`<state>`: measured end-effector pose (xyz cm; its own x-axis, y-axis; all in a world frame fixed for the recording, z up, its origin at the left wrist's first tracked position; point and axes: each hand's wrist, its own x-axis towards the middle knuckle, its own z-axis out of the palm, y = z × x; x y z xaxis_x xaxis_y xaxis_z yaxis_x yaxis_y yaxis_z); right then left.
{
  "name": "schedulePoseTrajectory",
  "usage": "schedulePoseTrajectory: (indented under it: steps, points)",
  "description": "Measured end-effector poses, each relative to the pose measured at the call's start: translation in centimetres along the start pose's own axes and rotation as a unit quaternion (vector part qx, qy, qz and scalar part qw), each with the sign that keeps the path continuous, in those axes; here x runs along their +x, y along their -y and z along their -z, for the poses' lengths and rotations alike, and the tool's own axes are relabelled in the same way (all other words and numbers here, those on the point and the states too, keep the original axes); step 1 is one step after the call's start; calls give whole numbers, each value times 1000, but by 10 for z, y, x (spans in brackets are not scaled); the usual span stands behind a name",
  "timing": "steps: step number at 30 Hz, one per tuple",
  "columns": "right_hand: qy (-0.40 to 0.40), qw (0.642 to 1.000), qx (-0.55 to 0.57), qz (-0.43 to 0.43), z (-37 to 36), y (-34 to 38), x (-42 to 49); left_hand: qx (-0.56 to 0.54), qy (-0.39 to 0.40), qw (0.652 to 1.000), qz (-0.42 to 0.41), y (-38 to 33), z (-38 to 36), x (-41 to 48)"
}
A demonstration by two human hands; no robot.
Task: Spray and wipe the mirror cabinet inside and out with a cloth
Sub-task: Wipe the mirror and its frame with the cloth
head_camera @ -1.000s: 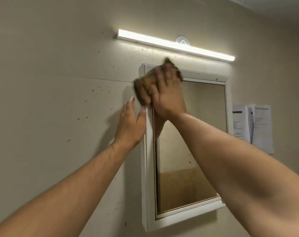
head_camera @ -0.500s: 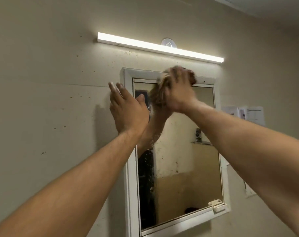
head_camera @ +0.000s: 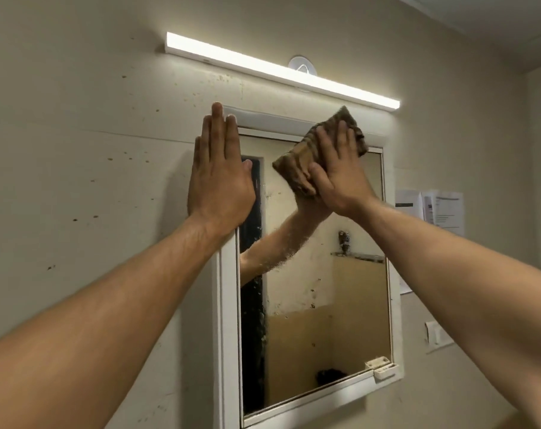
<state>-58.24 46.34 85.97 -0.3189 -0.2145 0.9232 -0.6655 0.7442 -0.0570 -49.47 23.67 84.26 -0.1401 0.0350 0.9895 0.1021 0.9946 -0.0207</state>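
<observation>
Fingers straight and together, the left hand (head_camera: 219, 174) lies flat on the upper left corner of the white mirror cabinet (head_camera: 229, 305). The right hand (head_camera: 340, 171), fingers spread and straight, presses a brown striped cloth (head_camera: 297, 159) against the top of the spotted mirror glass (head_camera: 325, 305), below a lit light bar (head_camera: 281, 69).

The right hand (head_camera: 337, 181) swept the cloth (head_camera: 297, 159) rightward across the mirror (head_camera: 318, 289).

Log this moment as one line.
step: wipe mirror top | right hand: flat, pressing cloth at top edge | left hand: flat on cabinet frame, upper left
</observation>
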Motion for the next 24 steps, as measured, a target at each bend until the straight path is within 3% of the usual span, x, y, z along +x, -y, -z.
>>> schedulePoseTrajectory:
  steps: [4,5,8,9,12,14,19,22,24]
  points:
    - [-34,967,64,-244,10,-9,29,-44,-14,999,-8,1,-1,-2]
    - [-40,969,56,-239,9,-5,34,-52,-17,998,-10,1,-1,-2]
    - [-45,995,-2,-91,-2,-10,29,-68,-28,997,-12,5,-3,-2]
    - [-48,995,-7,-90,-2,-17,28,-69,-32,997,-13,6,-3,-2]
    - [-49,968,19,-245,9,-32,35,-66,-33,997,-13,5,-4,-3]
    - [-36,955,36,-292,12,-26,42,-65,-33,997,-11,6,-4,-3]
    - [-66,992,29,-102,1,-37,5,-91,-31,995,-11,6,-4,-3]
    - [-111,966,77,-223,6,-55,7,-104,-22,994,-9,6,-2,-4]
    - [-105,967,73,-221,3,-52,10,-110,-16,994,-10,5,0,-5]
